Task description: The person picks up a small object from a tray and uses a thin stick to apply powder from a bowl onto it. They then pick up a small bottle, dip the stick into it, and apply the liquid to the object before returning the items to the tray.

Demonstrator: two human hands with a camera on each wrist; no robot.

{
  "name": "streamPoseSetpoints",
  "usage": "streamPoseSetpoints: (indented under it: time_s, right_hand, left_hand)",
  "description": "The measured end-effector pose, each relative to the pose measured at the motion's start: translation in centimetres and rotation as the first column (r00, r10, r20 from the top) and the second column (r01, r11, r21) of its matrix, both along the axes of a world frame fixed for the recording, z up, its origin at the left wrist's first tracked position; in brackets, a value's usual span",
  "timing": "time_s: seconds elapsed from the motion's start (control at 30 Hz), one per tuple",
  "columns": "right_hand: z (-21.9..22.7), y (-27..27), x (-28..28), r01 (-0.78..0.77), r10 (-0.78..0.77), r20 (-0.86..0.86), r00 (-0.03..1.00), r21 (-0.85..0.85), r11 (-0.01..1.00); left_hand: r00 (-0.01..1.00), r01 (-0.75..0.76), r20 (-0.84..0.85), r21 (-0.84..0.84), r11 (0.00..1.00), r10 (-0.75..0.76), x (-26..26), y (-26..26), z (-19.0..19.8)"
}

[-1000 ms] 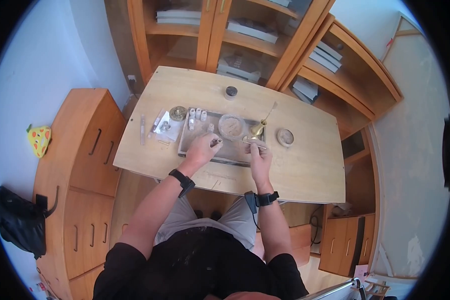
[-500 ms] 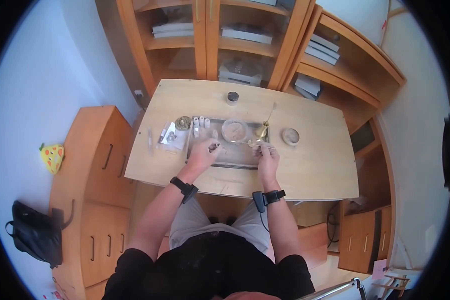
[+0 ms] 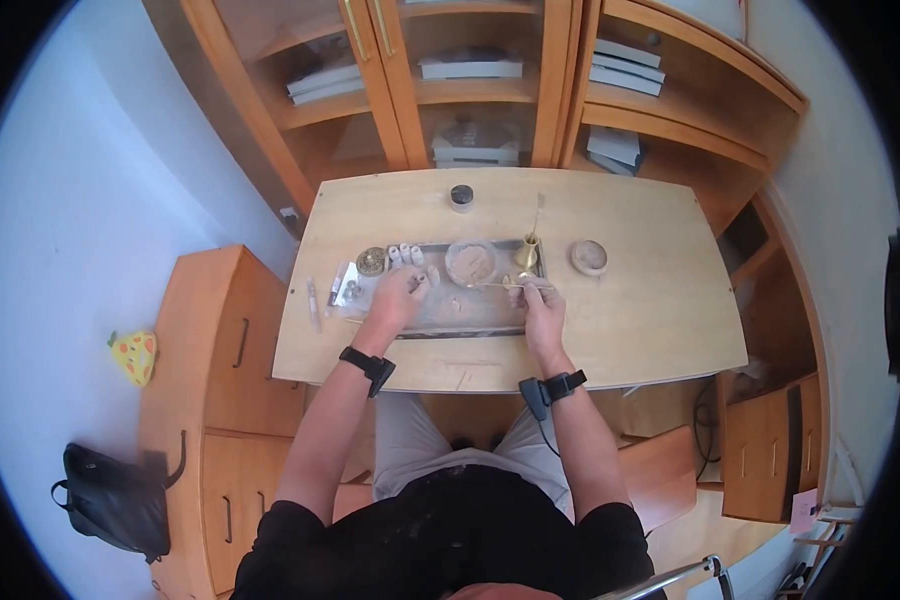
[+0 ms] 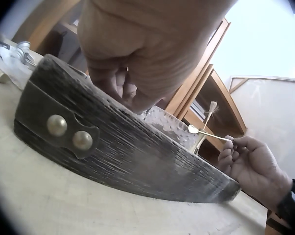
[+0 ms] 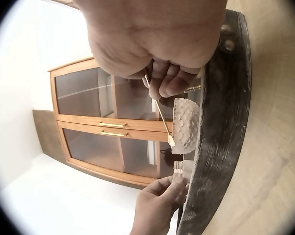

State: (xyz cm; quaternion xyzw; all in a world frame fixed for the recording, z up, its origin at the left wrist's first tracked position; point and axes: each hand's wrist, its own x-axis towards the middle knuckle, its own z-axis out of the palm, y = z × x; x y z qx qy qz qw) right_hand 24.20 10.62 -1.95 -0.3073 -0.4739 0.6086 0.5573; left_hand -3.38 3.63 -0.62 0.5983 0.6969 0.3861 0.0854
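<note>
Over the left part of a dark wooden tray (image 3: 460, 333), my left hand (image 3: 398, 295) pinches a small clear vial (image 5: 178, 169) near its ridged neck. My right hand (image 3: 542, 308) grips the handle of a thin golden spoon (image 4: 206, 132) between thumb and fingers. The spoon's small bowl points left, near the edge of a textured glass bowl (image 5: 185, 126) that holds brownish powder in the head view. Several small white-looking vials (image 3: 405, 254) stand at the tray's back left corner. Beside the glass bowl is a brass vase (image 3: 527, 254) with a brush in it.
Right of the tray sits a round container (image 3: 589, 257); a dark-lidded jar (image 3: 461, 198) stands behind it. Left are a patterned round tin (image 3: 372, 262), a white sheet with small metal pieces (image 3: 348, 290) and a clear tube (image 3: 314, 304). The tray's studded wall (image 4: 137, 161) rises above the tabletop.
My left hand has moved left and back with the vial, closer to the row of vials. My right hand stays at the tray's right side with the spoon. The head view has shifted.
</note>
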Motion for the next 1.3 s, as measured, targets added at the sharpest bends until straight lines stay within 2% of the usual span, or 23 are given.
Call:
streamPoseSetpoints:
  time_s: [0.1,0.2,0.3,0.4,0.5,0.7,0.9,1.0,1.1,1.2,1.3]
  right_hand:
    - [-0.3,0.3,0.0,-0.004,0.004,-0.004,1.000,-0.024,1.000]
    - [0.1,0.1,-0.2,0.006,-0.006,-0.007,1.000,-0.045,0.999]
    - [0.2,0.0,-0.2,0.010,-0.011,-0.020,1.000,-0.045,0.999]
    - [0.3,0.0,-0.3,0.014,-0.015,-0.030,0.999,-0.040,0.999]
    - [0.1,0.1,-0.2,0.010,-0.011,-0.029,1.000,-0.031,0.999]
    - [0.4,-0.1,-0.2,0.012,-0.012,-0.001,1.000,-0.016,1.000]
    - [0.5,0.0,-0.2,0.012,-0.012,0.004,1.000,-0.015,1.000]
    - [0.6,-0.1,-0.2,0.009,-0.009,0.003,1.000,-0.017,1.000]
    - [0.4,-0.1,-0.2,0.004,-0.004,-0.004,1.000,-0.018,1.000]
    - [0.1,0.0,-0.2,0.002,-0.002,-0.011,1.000,-0.021,1.000]
    - [0.1,0.0,-0.2,0.003,-0.004,-0.017,1.000,-0.017,1.000]
  left_hand:
    - [0.994,-0.011,0.111,-0.041,0.999,0.015,0.5,-1.3,2.0]
    - [0.984,-0.133,-0.141,-0.154,0.979,0.112,0.0,-2.3,4.2]
    - [0.934,-0.146,-0.350,-0.169,0.975,0.079,-1.4,-2.3,3.4]
    - [0.891,-0.163,-0.453,-0.256,0.953,0.031,-1.3,-1.9,3.6]
    - [0.805,-0.169,-0.593,-0.214,0.962,0.009,-1.2,-1.4,2.9]
    - [0.663,-0.171,-0.743,-0.265,0.949,-0.088,-1.7,-0.8,2.1]
    - [0.662,-0.140,-0.741,-0.269,0.953,-0.111,-1.9,-0.5,1.8]
    - [0.695,-0.134,-0.705,-0.321,0.938,-0.142,-1.3,-1.2,3.2]
    - [0.752,-0.106,-0.648,-0.298,0.949,-0.120,-0.6,-2.0,4.6]
    - [0.767,-0.090,-0.633,-0.268,0.959,-0.105,-0.8,-2.5,4.7]
    - [0.847,-0.063,-0.523,-0.285,0.956,-0.100,-1.7,-2.5,4.1]
